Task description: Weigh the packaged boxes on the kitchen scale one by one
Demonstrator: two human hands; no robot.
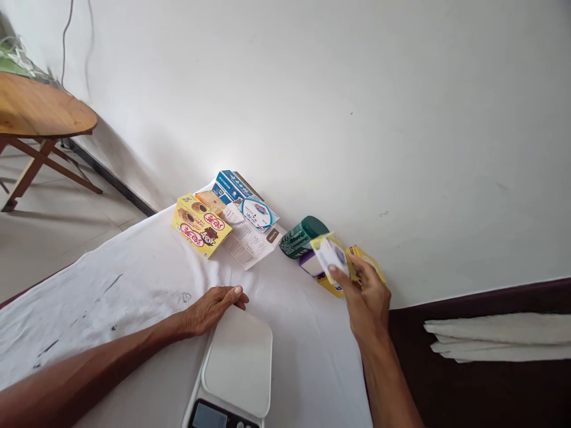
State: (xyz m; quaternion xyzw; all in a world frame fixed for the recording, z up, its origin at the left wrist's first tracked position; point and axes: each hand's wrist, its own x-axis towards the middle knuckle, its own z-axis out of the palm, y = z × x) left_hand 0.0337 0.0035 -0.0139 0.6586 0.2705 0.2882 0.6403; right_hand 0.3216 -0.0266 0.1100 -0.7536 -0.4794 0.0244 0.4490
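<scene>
At the right of the table, my right hand (368,291) grips a small yellow-and-white box (331,254), slightly blurred, between thumb and fingers. Behind and below it lie more yellow packages (368,261) and a purple-and-white box (311,263), partly hidden by the hand and the held box. A dark green canister (306,236) is tipped over beside them. My left hand (218,306) rests at the far left corner of a white digital scale (238,359), holding nothing, its fingers loosely bent and partly hidden. The scale's platform is bare, and its display shows no readable digits.
Left of the canister is a group of cartons: a yellow snack box (200,226), a white printed box (250,238) and blue-and-white boxes (238,190). A white cloth (147,291) covers the table against the wall. A round wooden table (44,110) stands far left.
</scene>
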